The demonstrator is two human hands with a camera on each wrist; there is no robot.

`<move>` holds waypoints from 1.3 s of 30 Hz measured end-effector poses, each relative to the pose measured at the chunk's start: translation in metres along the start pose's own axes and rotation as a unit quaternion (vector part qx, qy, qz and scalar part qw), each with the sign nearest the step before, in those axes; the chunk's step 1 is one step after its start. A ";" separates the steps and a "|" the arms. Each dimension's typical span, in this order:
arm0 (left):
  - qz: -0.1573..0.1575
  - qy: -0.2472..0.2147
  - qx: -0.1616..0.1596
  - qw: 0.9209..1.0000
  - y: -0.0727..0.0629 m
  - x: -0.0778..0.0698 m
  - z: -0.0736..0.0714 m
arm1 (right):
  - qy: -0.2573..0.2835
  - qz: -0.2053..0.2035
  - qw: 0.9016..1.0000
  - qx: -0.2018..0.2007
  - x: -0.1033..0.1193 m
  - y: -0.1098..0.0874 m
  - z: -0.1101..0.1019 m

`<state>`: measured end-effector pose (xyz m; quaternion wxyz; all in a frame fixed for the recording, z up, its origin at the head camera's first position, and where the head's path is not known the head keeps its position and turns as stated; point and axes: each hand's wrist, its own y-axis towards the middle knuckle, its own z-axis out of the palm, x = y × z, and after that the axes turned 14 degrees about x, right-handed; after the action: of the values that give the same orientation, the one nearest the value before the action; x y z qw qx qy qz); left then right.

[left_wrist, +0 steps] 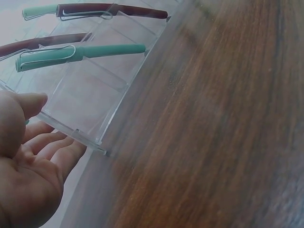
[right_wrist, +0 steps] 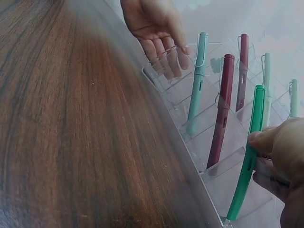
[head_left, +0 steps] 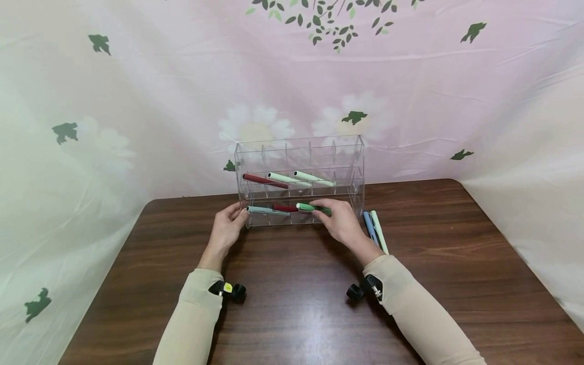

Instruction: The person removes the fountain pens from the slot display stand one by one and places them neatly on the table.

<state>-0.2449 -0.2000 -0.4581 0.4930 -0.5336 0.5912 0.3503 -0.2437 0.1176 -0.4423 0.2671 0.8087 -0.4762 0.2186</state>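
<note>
A clear acrylic pen rack (head_left: pixel 301 219) stands at the back of the table. My left hand (head_left: pixel 225 228) holds its left end, thumb and fingers on either side of the wall in the left wrist view. With my right hand (head_left: pixel 343 223) I pinch a bright green pen (right_wrist: pixel 254 123), tilted in a lower-tier compartment. Left of it, a dark red pen (right_wrist: pixel 223 109) and a teal pen (right_wrist: pixel 198 83) lean in the same tier. The upper tier bears another dark red pen (head_left: pixel 262 180) and two pale green pens (head_left: pixel 287 179).
On the brown wooden table (head_left: pixel 292 314), a blue pen (head_left: pixel 370 228) and a pale green pen (head_left: pixel 379 232) lie side by side, right of the rack and close to my right forearm. Behind the rack hangs a patterned cloth (head_left: pixel 182 101).
</note>
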 end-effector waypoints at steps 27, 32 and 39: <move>0.008 -0.002 -0.004 1.000 0.002 0.003 0.000 | 0.067 -0.029 0.994 -0.078 0.006 -0.004 -0.009; 0.003 -0.004 -0.003 1.000 0.001 0.002 0.000 | 0.069 -0.039 0.992 -0.097 0.009 -0.004 -0.013; -0.002 -0.006 -0.003 1.000 -0.001 0.000 0.001 | 0.075 -0.051 0.989 -0.121 0.011 -0.006 -0.017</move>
<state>-0.2442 -0.1995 -0.4584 0.4959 -0.5338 0.5862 0.3543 -0.2355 0.1239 -0.4242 0.4082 0.7753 -0.4361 0.2054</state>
